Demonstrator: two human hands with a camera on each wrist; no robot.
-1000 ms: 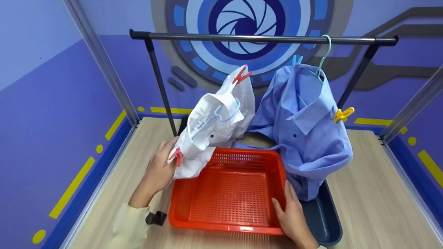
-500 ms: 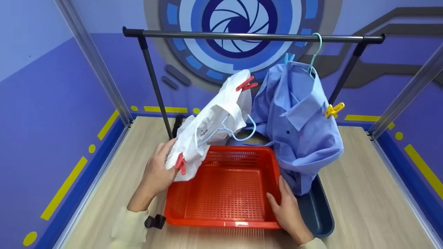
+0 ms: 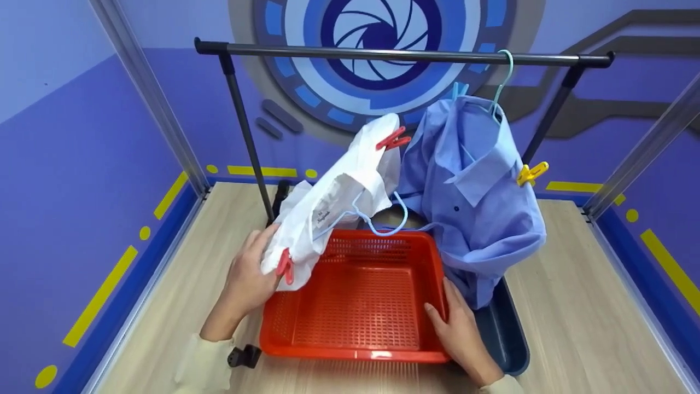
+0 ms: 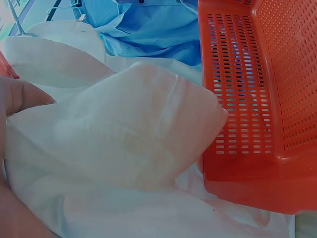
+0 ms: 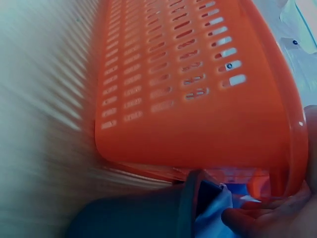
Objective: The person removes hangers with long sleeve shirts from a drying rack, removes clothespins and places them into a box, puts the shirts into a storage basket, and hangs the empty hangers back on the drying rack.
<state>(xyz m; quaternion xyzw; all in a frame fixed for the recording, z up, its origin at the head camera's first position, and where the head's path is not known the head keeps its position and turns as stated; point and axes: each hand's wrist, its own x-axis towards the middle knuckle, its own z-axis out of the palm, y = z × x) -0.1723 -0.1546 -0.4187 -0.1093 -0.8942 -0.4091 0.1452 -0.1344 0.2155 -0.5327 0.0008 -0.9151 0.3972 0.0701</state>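
Observation:
My left hand (image 3: 249,276) grips the near shoulder of a white collared shirt (image 3: 333,202) on a light blue hanger (image 3: 391,227). The hanger's hook sticks out of the collar, over the far rim of a red plastic basket (image 3: 355,355). Two red clothespins (image 3: 284,265) pinch the shirt, one by my left hand and one at the far shoulder. In the left wrist view the white cloth (image 4: 124,134) lies against the basket's perforated side. My right hand (image 3: 462,334) holds the basket's right rim, thumb inside and fingers outside. The basket's floor shows bare.
A blue shirt (image 3: 481,213) hangs by a green hanger (image 3: 508,76) from the black rack's bar (image 3: 355,53), with a yellow clothespin (image 3: 531,173) on its shoulder. A dark basin (image 3: 508,339) stands partly under the basket's right side. Walls flank the wooden tabletop (image 3: 574,306).
The white shirt has tipped over in my left hand, and its hanger hook has swung right, out of the collar. My right hand stays on the basket rim. The head view has shifted slightly.

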